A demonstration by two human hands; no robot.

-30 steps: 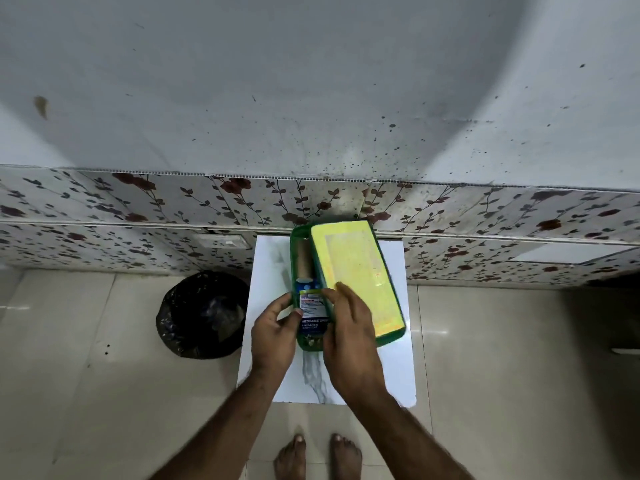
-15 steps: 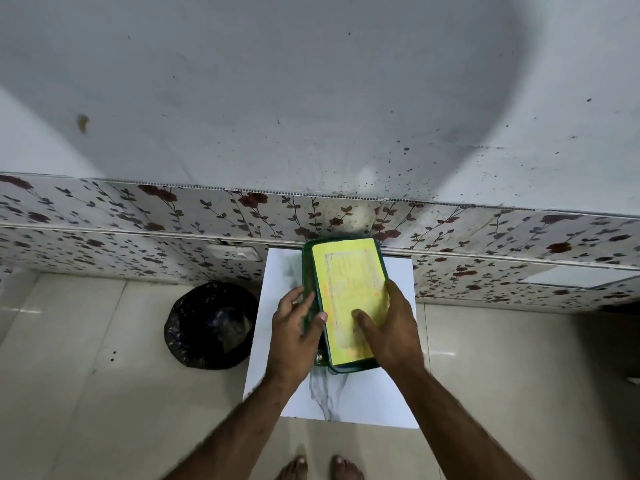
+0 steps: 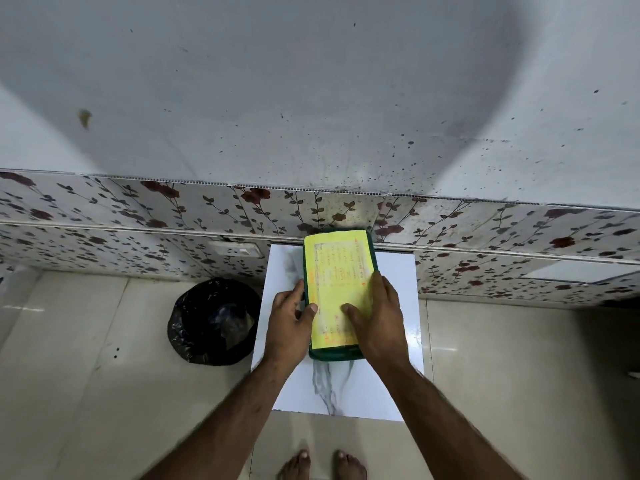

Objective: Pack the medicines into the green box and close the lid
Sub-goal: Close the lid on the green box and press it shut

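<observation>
The green box (image 3: 337,355) lies on a white marble-patterned table (image 3: 394,289), its far end near the wall. Its lid (image 3: 337,268), covered with a yellow printed label, lies flat over the box. My left hand (image 3: 289,322) grips the box's left edge, thumb on the lid. My right hand (image 3: 375,317) rests on the lid's right side, thumb flat on the label and fingers over the right edge. No medicines show; the box's inside is hidden under the lid.
A black plastic-lined bin (image 3: 214,322) stands on the floor left of the table. A flower-patterned wall panel (image 3: 138,216) with a socket plate (image 3: 235,251) runs behind. My bare feet (image 3: 323,464) are at the bottom on beige floor tiles.
The lid, askew a second ago with a medicine box showing at the left, now covers the green box. Both hands moved from the near end to the box's sides.
</observation>
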